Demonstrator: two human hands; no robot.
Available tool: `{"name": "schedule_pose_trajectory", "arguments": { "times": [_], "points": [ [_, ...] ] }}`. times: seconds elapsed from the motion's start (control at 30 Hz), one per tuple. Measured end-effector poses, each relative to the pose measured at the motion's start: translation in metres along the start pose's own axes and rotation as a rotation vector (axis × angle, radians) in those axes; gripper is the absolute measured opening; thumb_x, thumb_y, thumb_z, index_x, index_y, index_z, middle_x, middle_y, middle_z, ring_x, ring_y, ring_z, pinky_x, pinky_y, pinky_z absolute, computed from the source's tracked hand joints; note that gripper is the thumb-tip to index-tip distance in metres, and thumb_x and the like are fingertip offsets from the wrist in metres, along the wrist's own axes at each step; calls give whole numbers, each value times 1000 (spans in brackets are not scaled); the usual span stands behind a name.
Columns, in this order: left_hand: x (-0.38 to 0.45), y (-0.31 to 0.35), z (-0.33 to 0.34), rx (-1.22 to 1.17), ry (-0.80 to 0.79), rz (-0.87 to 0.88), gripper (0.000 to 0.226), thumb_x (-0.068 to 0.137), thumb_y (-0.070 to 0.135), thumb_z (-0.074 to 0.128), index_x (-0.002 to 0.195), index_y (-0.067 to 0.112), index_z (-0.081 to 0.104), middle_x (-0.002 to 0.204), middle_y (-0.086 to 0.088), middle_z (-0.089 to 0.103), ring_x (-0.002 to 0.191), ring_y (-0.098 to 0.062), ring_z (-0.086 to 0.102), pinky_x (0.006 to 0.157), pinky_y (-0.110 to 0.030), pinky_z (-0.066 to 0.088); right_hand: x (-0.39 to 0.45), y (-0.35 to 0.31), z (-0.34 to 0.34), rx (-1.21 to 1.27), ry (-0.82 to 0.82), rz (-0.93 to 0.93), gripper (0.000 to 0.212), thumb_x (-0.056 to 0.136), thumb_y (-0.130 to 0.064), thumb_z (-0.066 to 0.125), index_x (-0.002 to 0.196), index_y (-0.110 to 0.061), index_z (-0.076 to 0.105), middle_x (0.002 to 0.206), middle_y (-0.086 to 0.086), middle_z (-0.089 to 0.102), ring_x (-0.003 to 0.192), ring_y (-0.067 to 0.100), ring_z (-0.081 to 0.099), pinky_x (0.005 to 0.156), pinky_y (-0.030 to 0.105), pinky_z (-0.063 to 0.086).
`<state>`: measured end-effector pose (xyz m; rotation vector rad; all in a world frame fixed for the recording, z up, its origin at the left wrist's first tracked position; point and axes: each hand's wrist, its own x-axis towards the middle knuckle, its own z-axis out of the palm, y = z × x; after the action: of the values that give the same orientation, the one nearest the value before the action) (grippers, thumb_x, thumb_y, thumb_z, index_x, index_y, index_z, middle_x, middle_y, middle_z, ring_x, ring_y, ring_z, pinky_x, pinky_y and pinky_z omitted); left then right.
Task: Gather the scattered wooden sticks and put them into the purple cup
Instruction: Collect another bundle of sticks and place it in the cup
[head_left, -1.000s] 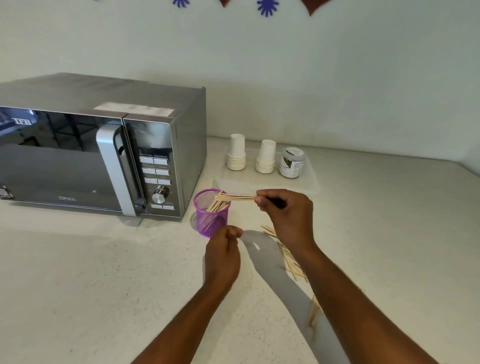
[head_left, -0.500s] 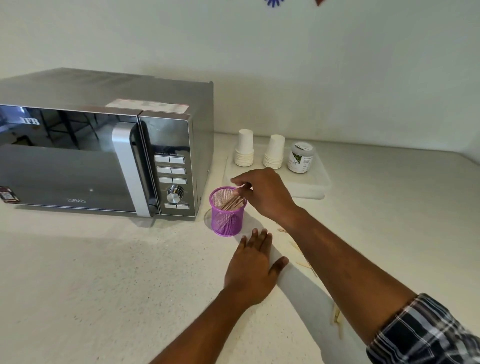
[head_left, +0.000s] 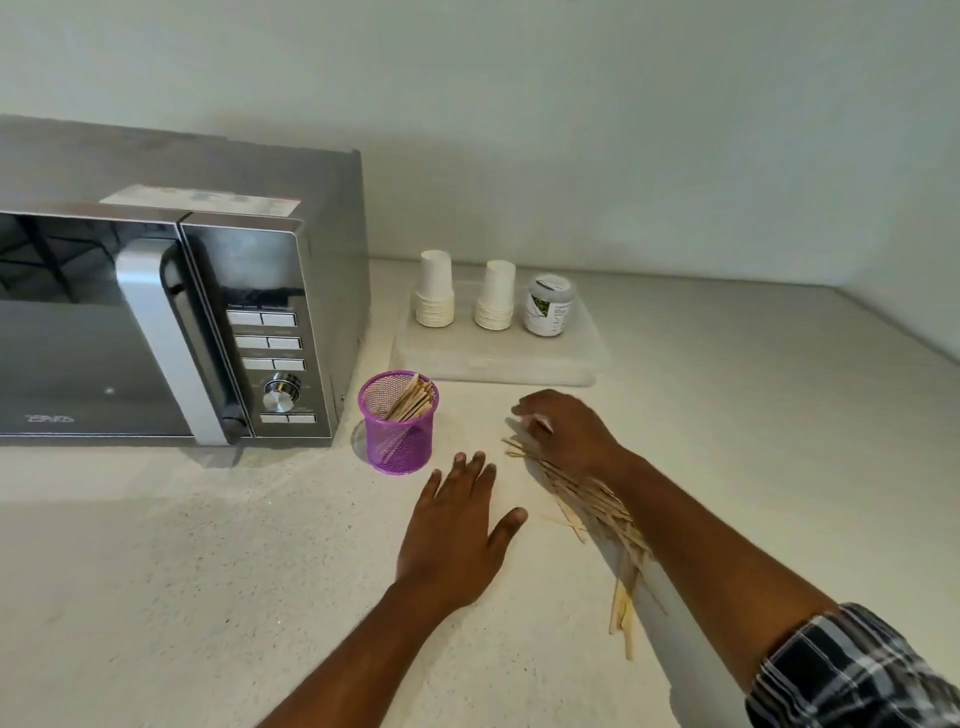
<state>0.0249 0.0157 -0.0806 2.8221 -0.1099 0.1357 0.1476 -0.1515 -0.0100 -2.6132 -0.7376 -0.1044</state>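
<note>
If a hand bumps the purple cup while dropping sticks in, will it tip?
Probably easily: the purple cup is thin open mesh, so likely light. The sticks inside lean to one side, which may shift its balance. It stands free on the counter, so it might also slide.

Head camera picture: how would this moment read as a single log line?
right hand: down on scattered wooden sticks | left hand: flat, empty, on counter | purple mesh cup: upright, partly filled

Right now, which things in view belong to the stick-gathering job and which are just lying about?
Job:
purple cup, some sticks inside
loose wooden sticks on the counter
right hand on the sticks
left hand flat on the counter

Lying about:
microwave
two paper cup stacks
jar
white tray
</note>
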Motion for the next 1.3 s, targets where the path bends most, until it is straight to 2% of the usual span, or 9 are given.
{"name": "schedule_pose_trajectory", "arguments": {
  "times": [0.27,0.4,0.5,0.6,0.7,0.8,0.97,1.13,1.3],
  "points": [
    [-3,0,-6,-47,1,-20,79,95,73,16,162,29,16,170,8,6,156,-12,3,126,-37,3,-59,28,2,25,-74,-210,34,97,-2,58,124,-15,73,127,3,66,116,20,58,100,31,48],
    [-4,10,-7,-79,-14,-18,81,95,71,19,162,26,12,171,6,4,156,-12,-3,127,-38,3,-86,63,-30,281,-74,-216,37,85,9,65,115,-9,76,114,5,72,105,16,69,90,34,57],
    [-1,34,-5,-136,-51,18,90,91,78,18,163,26,5,170,9,-5,154,-7,-12,127,-35,-1,-99,93,-44,332,115,-92,28,95,-8,62,120,-12,72,120,2,72,110,15,69,93,39,56],
    [-9,66,3,-201,-113,82,103,83,90,21,162,29,-6,166,14,-16,146,-1,-26,122,-27,-9,-112,104,-35,151,-86,13,47,102,-39,55,147,-24,51,151,-3,53,142,15,46,116,39,41],
    [-19,86,10,-154,-168,120,121,72,98,29,160,28,-16,165,15,-24,146,-2,-34,124,-32,-13,-131,100,-28,107,-248,-116,64,102,-60,37,158,-29,33,166,-12,28,155,3,14,127,33,11],
    [-23,87,5,-178,-238,120,133,63,101,40,157,32,-23,163,18,-30,143,2,-37,125,-32,-11,-147,102,-43,197,-237,-59,77,90,-79,42,155,-37,36,161,-18,37,150,0,29,124,31,28],
    [-31,76,-6,-108,-239,76,143,55,102,48,156,33,-25,160,18,-35,146,-4,-35,125,-33,-7,-168,115,-67,-87,-143,132,113,59,-97,52,149,-30,42,140,-9,47,123,11,45,97,32,49],
    [-33,92,2,-71,-265,32,145,57,102,45,156,25,-27,161,9,-36,146,-10,-37,125,-36,-12,-170,114,-55,102,-214,178,87,74,-58,82,148,-27,49,119,-10,45,107,7,50,89,21,47],
    [-27,106,8,-117,-243,36,136,67,97,45,156,23,-26,161,8,-36,147,-9,-34,126,-36,-8,-163,95,-45,174,-157,116,46,88,-40,76,129,-22,67,111,-7,57,97,7,57,84,24,50]
  ]
}}
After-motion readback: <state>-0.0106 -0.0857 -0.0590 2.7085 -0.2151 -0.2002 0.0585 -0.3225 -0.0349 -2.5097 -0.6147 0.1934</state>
